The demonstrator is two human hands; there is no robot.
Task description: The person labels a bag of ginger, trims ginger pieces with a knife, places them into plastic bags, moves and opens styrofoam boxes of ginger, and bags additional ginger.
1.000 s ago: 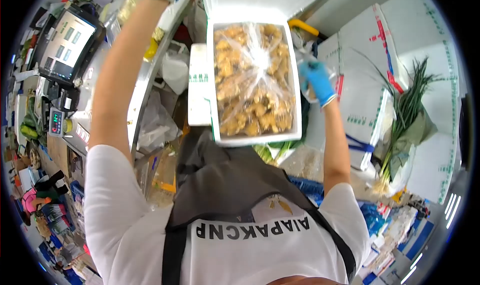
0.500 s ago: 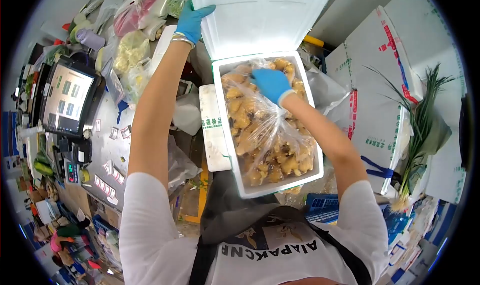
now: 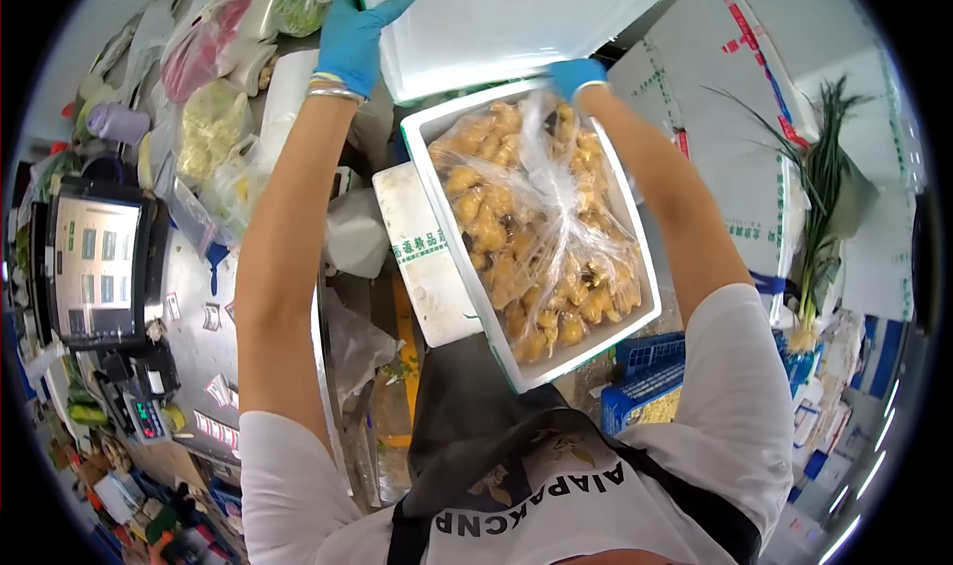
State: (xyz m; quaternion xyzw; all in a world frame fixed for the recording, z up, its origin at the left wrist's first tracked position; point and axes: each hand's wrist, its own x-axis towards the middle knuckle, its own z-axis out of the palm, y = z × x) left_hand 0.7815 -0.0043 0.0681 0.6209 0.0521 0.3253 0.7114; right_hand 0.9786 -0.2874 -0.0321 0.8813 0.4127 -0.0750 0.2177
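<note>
A white foam box [image 3: 640, 317] stands in front of me, filled with knobbly tan ginger [image 3: 486, 222] inside a clear plastic bag [image 3: 564, 203]. The bag's gathered film runs up toward the far rim. My left hand [image 3: 349, 44], in a blue glove, grips the left edge of the raised foam lid [image 3: 476, 29], thumb across its inner face. At the box's far right corner, close below the lid, is my right hand [image 3: 578, 76], also blue-gloved. Its fingers are smeared and partly hidden, so what it holds, if anything, cannot be made out.
Another foam box [image 3: 427, 277] sits to the left under the ginger box. A metal counter [image 3: 204, 347] with paper tags, a touchscreen [image 3: 97, 267] and bagged produce [image 3: 213, 128] lie left. At right are large white foam boxes [image 3: 705, 98], spring onions [image 3: 819, 208] and a blue crate [image 3: 645, 381].
My right hand has moved off the bag's top to the box's far right corner. The lid is tilted differently, with my left hand still on it. The view has shifted.
</note>
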